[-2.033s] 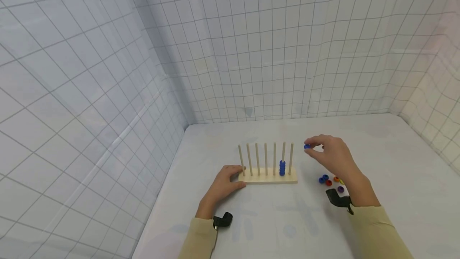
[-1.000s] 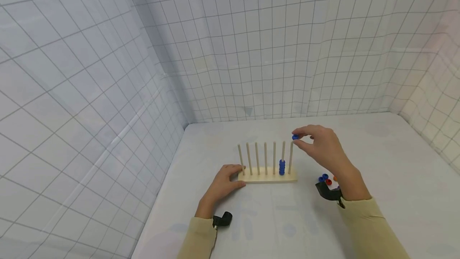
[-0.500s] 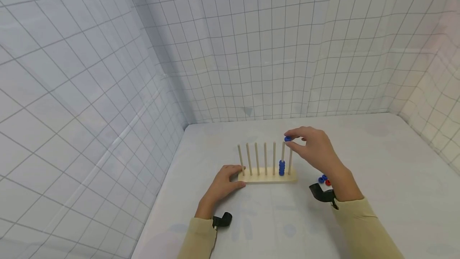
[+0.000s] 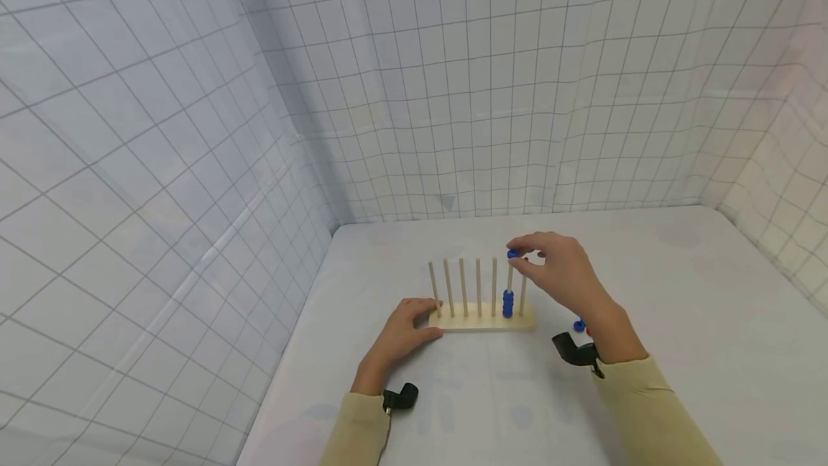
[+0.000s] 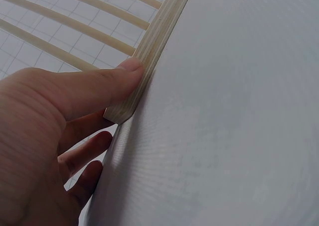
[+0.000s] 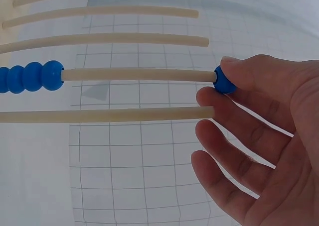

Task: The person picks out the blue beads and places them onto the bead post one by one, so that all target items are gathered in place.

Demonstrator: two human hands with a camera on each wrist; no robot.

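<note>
A wooden base (image 4: 479,318) bears a row of several upright pegs. Blue beads (image 4: 507,303) are stacked on the lower part of the second peg from the right. At that peg's top, my right hand (image 4: 559,272) pinches one more blue bead (image 6: 225,80) between thumb and finger. In the right wrist view the peg's tip (image 6: 212,76) meets this bead, and the other fingers are spread below it. My left hand (image 4: 404,329) grips the left end of the base, its thumb (image 5: 130,69) along the front edge and fingers behind.
Right of the base, a loose blue bead (image 4: 578,325) lies on the white table (image 4: 479,408); a bit of red beside it is mostly hidden by my right wrist. Gridded white cloth (image 4: 466,92) hangs behind and at both sides.
My right hand has carried the blue bead leftward, past the rightmost peg, and slightly down onto the top of the second peg from the right. The left hand and base stay put.
</note>
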